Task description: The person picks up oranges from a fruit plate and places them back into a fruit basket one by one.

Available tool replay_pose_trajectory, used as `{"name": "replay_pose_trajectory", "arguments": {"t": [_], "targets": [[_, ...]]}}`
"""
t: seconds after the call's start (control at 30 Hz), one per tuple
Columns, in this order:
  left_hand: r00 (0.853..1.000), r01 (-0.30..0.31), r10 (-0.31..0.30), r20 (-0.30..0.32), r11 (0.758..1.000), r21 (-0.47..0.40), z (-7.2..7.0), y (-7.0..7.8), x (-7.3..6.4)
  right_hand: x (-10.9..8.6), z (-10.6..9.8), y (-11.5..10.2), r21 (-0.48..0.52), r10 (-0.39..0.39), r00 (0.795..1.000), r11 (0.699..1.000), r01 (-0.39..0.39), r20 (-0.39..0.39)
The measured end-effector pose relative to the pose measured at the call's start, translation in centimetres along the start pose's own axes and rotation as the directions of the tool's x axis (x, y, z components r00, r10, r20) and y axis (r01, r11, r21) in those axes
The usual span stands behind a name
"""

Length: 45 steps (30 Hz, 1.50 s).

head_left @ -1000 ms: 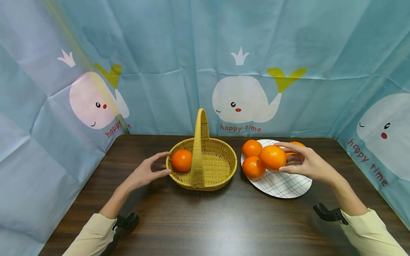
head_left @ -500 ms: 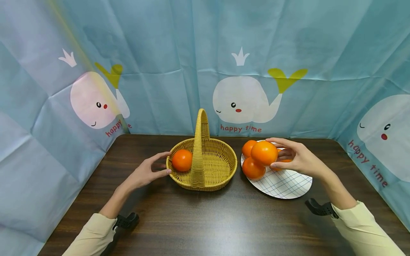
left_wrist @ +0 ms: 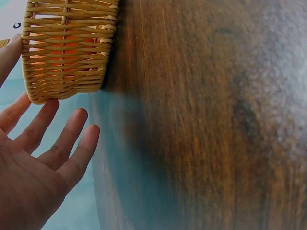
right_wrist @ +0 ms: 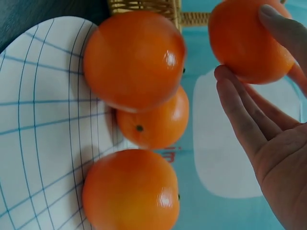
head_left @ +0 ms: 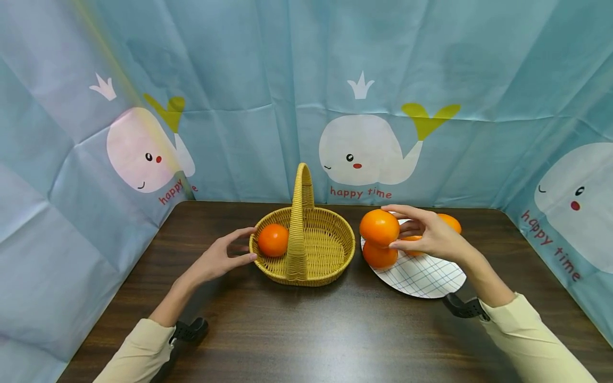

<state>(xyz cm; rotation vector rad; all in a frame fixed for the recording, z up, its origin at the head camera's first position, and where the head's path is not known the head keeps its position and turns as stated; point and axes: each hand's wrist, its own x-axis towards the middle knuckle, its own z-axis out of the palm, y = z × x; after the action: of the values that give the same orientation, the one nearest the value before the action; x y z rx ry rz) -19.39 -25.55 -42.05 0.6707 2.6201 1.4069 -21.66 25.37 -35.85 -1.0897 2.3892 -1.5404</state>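
Note:
My right hand [head_left: 433, 234] pinches an orange [head_left: 379, 227] between thumb and fingers, above the left part of a round white plate [head_left: 426, 282] with blue grid lines. The right wrist view shows this held orange [right_wrist: 249, 40] raised off the plate, with other oranges [right_wrist: 132, 189] lying there. At the yellow wicker basket [head_left: 316, 280], my left hand [head_left: 215, 260] touches the left end with spread fingers. Seen from the left wrist, those fingertips meet the basket's woven wall [left_wrist: 67, 79]. One orange [head_left: 273, 240] sits inside, left of the arched handle.
Basket and plate stand side by side on a dark wooden table [head_left: 306, 330]. Behind them hangs a light blue curtain [head_left: 230, 149] with whale prints. The tall basket handle [head_left: 298, 229] rises over the basket's middle. An orange [head_left: 450, 222] lies at the plate's far right.
My right hand has carried the held orange leftward over the plate, toward the basket, and slightly up. My left hand stays at the basket's left end.

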Motion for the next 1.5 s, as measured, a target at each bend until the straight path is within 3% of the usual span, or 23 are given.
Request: {"name": "replay_pose_trajectory", "arguments": {"t": [0.87, 1.5], "targets": [[1.0, 0.006, -0.006, -0.002, 1.0, 0.019, -0.1, 0.1, 0.0, 3.2, 3.8, -0.4, 0.017, 0.016, 0.999, 1.0, -0.017, 0.049], [1.0, 0.002, -0.002, 0.002, 1.0, 0.012, 0.0, 0.0, -0.1, 5.4, 5.9, 0.3, 0.0, -0.033, 0.994, 0.999, 0.033, 0.107]]}}
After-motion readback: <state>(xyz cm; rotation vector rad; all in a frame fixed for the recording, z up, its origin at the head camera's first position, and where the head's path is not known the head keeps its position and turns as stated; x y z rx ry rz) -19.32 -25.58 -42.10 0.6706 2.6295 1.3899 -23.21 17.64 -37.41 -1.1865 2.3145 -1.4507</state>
